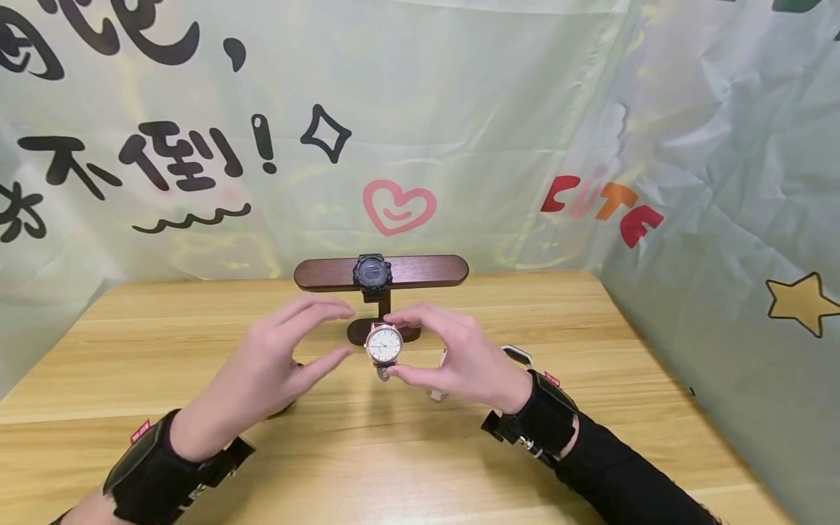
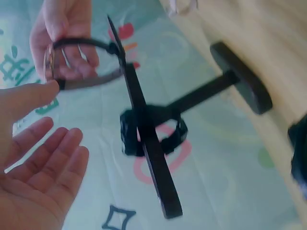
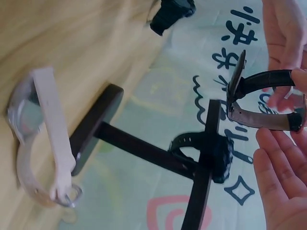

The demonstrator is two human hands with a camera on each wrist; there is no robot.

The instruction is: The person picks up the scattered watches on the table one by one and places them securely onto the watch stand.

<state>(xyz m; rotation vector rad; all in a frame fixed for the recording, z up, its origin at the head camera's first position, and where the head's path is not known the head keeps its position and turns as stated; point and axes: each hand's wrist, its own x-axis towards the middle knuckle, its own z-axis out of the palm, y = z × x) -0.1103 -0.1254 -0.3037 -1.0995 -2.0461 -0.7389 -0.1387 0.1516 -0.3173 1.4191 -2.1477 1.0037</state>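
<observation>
Two hands up over the table (image 1: 197, 408): right hand (image 1: 459, 357) pinches white-dial watch (image 1: 383, 344) by its case, left hand (image 1: 269, 372) spread, fingertip just touching it. Beyond them, stand (image 1: 420, 271) already carries black watch (image 1: 372, 274). Looks mid-transfer; next needs strap looped over the free bar end.

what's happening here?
A person's right hand pinches a white-faced watch with a dark strap in front of a wooden T-shaped stand. The left hand is open right beside it, fingertips near the case. A black watch already hangs on the stand's bar. A white-strapped watch lies on the table by the right wrist.
</observation>
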